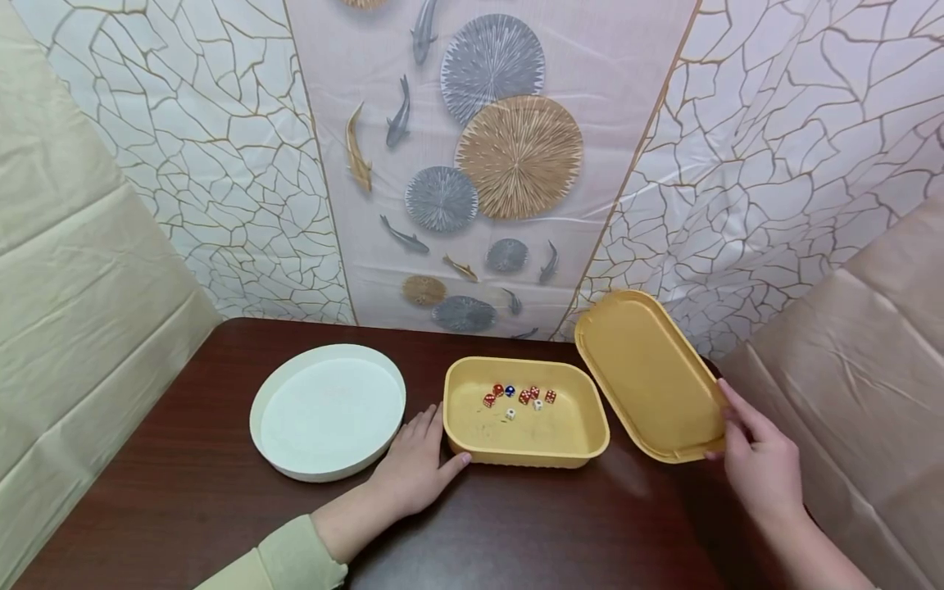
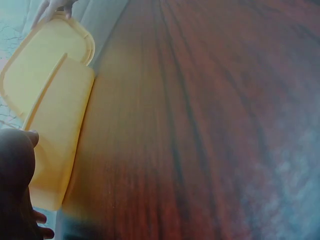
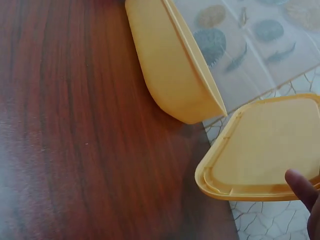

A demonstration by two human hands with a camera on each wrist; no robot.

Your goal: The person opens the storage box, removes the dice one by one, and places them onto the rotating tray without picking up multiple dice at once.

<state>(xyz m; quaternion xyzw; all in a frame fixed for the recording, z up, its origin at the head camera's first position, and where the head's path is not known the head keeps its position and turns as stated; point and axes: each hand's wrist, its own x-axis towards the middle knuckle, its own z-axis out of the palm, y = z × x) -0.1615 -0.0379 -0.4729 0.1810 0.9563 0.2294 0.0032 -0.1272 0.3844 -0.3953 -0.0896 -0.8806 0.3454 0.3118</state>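
Note:
A yellow plastic box (image 1: 527,453) stands on the table with several small dice (image 1: 524,397), red, white and blue, on its floor. My left hand (image 1: 415,460) rests at the box's left end, fingers straight along that side and thumb reaching to the front rim. In the left wrist view the thumb (image 2: 33,137) touches the box's wall. My right hand (image 1: 763,463) pinches the matching yellow lid (image 1: 649,373) by its right edge, holding it tilted up to the right of the box, its rimmed inner side showing. In the right wrist view the thumb (image 3: 301,187) lies over the lid's rim.
A round white tray (image 1: 324,410) stands left of the box, close to my left hand. The dark wooden table (image 1: 509,533) ends at a patterned cloth backdrop (image 1: 457,254). Beige padded panels (image 1: 870,393) flank both sides, the right one near my right hand.

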